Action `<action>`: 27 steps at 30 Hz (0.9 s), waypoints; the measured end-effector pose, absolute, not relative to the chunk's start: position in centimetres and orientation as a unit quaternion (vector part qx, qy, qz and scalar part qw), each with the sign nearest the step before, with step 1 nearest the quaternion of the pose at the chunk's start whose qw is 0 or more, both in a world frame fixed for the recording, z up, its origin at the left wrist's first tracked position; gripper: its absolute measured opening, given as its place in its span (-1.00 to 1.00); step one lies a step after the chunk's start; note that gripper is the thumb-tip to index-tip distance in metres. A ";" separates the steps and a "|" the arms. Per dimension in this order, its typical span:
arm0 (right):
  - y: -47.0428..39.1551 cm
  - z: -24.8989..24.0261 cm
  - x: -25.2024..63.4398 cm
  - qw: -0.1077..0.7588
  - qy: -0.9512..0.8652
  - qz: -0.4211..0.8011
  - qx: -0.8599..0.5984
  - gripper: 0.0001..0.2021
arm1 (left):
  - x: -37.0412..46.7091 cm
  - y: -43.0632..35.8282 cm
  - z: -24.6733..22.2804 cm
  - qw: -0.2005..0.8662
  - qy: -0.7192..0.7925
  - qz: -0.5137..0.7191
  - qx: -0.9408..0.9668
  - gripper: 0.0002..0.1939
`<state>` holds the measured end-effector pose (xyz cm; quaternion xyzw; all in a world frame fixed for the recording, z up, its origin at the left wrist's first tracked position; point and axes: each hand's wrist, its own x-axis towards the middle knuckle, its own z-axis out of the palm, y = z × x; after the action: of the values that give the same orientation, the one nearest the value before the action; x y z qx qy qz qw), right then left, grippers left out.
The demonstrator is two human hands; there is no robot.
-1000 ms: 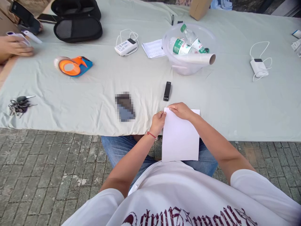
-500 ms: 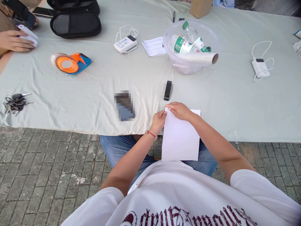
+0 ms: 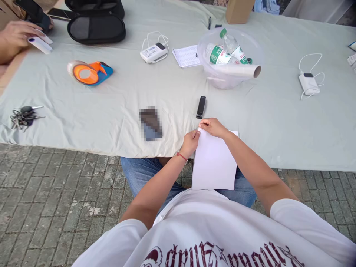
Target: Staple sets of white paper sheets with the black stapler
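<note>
White sheets of paper point(image 3: 215, 163) reach from the table's front edge toward my lap, their edges nearly lined up. At the upper left corner, my left hand point(image 3: 191, 142) pinches the paper's left edge between thumb and fingers. My right hand point(image 3: 213, 127) lies across the top edge, its fingertips closed on that same corner. Just beyond my hands rests a black stapler point(image 3: 200, 107), touched by neither. To the left, a dark object with its picture blurred into squares point(image 3: 150, 124) lies on the cloth.
An orange and blue tape dispenser point(image 3: 90, 73) and keys point(image 3: 25, 117) lie left. A clear basin point(image 3: 222, 82) holds bottles and a roll. White power banks point(image 3: 153, 53) with cables, a printed sheet point(image 3: 187, 56) and a black case point(image 3: 96, 29) sit farther back. Another person's hand point(image 3: 18, 35) is at far left.
My right hand's fingers have drawn in and bent at the paper's corner. The view has shifted slightly. The other person's hand at far left has moved on the white object.
</note>
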<state>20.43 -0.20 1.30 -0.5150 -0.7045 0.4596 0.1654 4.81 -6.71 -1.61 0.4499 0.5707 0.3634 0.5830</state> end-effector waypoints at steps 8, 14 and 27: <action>0.1 1.6 19.6 0.147 -0.735 0.384 -0.540 -0.74 | 4.8 -6.9 -1.4 0.633 0.546 0.381 0.394 -0.77; 0.2 1.9 19.4 0.154 -0.737 0.377 -0.540 -0.73 | 4.7 -7.1 -2.0 0.621 0.551 0.393 0.396 -0.76; 0.3 2.0 20.6 0.138 -0.718 0.444 -0.517 -0.70 | 4.7 -6.9 -2.2 0.606 0.570 0.379 0.405 -0.79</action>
<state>20.56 0.33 2.00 -0.5174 -0.7185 0.4439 0.1382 4.66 -6.85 -2.22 0.4053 0.5698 0.3789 0.6062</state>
